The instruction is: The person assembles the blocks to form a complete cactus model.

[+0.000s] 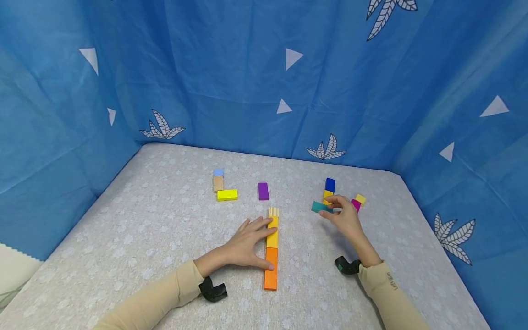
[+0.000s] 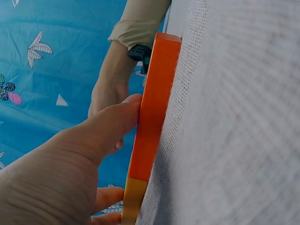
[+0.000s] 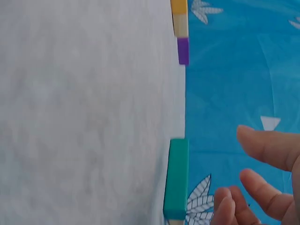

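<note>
Left of the teal block (image 1: 319, 206) lies a purple block (image 1: 263, 191), apart.

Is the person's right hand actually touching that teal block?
Apart: the right wrist view shows blue curtain between the fingertips of the right hand and the teal block.

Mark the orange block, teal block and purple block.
Orange block (image 2: 154, 108), left wrist view, middle of its long face.
Teal block (image 3: 177, 176), right wrist view, middle of its long face.
Purple block (image 1: 263, 190), head view, middle of its top.
</note>
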`<action>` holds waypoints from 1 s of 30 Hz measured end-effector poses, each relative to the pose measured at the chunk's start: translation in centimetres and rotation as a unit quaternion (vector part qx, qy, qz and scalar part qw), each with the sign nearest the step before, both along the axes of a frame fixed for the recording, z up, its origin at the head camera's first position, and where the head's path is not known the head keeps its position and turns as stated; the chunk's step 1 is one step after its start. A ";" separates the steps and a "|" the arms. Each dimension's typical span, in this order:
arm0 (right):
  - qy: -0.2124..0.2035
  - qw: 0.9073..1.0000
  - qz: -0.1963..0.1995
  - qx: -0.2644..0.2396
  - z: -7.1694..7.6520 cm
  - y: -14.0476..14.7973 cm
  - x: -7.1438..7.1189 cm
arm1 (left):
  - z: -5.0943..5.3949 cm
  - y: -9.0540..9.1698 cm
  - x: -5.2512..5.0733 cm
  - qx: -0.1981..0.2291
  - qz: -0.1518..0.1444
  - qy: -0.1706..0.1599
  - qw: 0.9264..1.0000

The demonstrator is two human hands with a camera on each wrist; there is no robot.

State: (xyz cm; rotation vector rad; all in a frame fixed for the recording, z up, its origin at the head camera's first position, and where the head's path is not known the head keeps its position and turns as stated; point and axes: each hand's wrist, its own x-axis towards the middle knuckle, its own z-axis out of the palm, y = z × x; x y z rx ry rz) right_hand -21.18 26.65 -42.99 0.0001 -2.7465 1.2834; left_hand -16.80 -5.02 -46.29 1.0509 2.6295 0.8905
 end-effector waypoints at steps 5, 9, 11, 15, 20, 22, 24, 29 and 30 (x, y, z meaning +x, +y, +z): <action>-0.005 0.999 -0.032 -0.005 -0.2 0.7 -0.2 | 0.0 0.0 0.0 0.002 0.000 0.000 1.000; -0.009 0.999 -0.038 0.001 -0.7 1.1 -0.3 | 0.1 0.0 0.0 0.004 -0.002 0.000 1.000; -0.012 0.999 -0.042 0.008 -1.0 1.2 -0.4 | 0.1 0.0 0.0 0.003 -0.003 0.000 1.000; -0.015 0.999 -0.043 0.020 -1.6 1.3 -0.6 | 0.1 0.0 0.0 0.003 -0.003 0.000 1.000; -0.013 0.999 -0.040 0.033 -2.2 1.4 -0.8 | 0.1 0.0 0.1 0.003 -0.002 0.002 1.000; -0.015 0.998 -0.041 0.035 -2.2 1.4 -0.8 | 0.1 0.0 0.1 0.003 -0.001 0.003 1.000; -0.013 0.998 -0.042 0.038 -2.3 1.4 -0.8 | 0.1 0.0 0.1 0.001 0.000 0.004 1.000; -0.009 0.998 -0.046 0.051 -2.4 1.3 -0.7 | 0.1 0.0 0.1 -0.001 0.000 0.001 1.000; -0.007 0.998 -0.046 0.052 -2.4 1.3 -0.6 | 0.1 0.0 0.1 0.000 -0.001 0.001 1.000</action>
